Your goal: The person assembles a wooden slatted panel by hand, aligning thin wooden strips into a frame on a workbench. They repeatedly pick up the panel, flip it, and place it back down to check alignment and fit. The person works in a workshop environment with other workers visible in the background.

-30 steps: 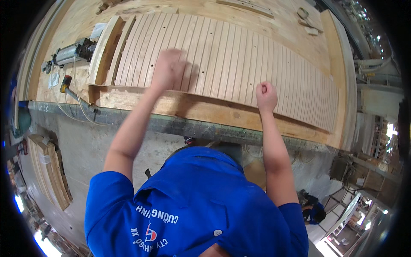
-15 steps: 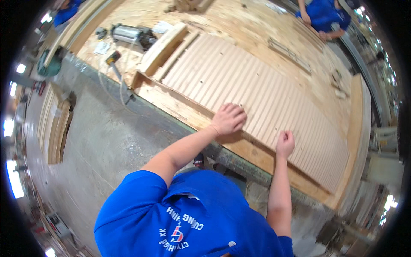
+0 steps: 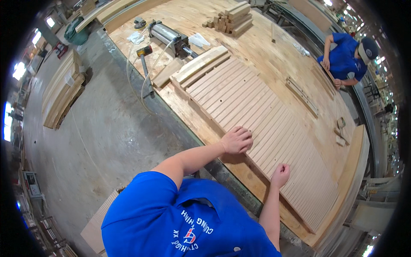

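Note:
A wide panel of pale wooden slats (image 3: 257, 111), laid side by side with small dark holes here and there, lies on the workbench. My left hand (image 3: 237, 140) rests on its near edge, palm down, fingers bent and resting on the slats. Further right, my right hand (image 3: 281, 174) is closed over the slats with fingers curled in; whatever they may hold is hidden. Against the panel's left end lie a slim rail (image 3: 208, 72) and a thicker wooden block (image 3: 202, 65). A metal cylinder (image 3: 168, 36) points its rod at that block.
A hammer (image 3: 144, 58) and a thin hose (image 3: 129, 73) lie left of the panel. A raised wooden stop (image 3: 349, 171) borders its right end. Wood blocks (image 3: 233, 19) are stacked at the back. Another person (image 3: 346, 60) handles strips at the far right. Boards (image 3: 64, 92) are piled on the floor.
The view has turned, shifting the scene. The thick block now sits close against the slim rail, where a gap showed before, and the cylinder's rod is visible. Both hands stay at the panel.

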### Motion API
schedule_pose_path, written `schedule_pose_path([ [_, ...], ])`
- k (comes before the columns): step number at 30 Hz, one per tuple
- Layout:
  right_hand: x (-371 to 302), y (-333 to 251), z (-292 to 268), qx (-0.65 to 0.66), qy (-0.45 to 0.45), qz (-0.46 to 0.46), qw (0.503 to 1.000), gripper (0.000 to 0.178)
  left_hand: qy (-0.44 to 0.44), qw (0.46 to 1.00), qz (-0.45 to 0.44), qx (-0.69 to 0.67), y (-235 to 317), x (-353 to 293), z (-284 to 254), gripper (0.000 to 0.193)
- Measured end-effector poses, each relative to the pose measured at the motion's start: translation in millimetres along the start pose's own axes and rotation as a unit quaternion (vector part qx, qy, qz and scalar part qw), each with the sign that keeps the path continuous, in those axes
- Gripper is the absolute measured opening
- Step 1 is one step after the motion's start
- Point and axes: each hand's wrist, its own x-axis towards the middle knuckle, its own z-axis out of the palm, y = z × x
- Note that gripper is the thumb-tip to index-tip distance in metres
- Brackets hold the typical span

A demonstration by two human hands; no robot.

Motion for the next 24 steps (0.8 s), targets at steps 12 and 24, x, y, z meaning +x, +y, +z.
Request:
schedule_pose_path([
  [12, 0.3, 5.0, -6.8, 0.041, 0.000, 0.023, 0.999, 0.016, 0.017, 1.000, -0.005, -0.015, 8.9, 3.2, 0.2, 0.021],
  [24, 1.0, 4.7, -4.8, 0.008, 0.012, 0.006, 1.000, 0.017, 0.006, 1.000, -0.006, -0.017, 10.0, 2.3, -2.8, 0.023],
])
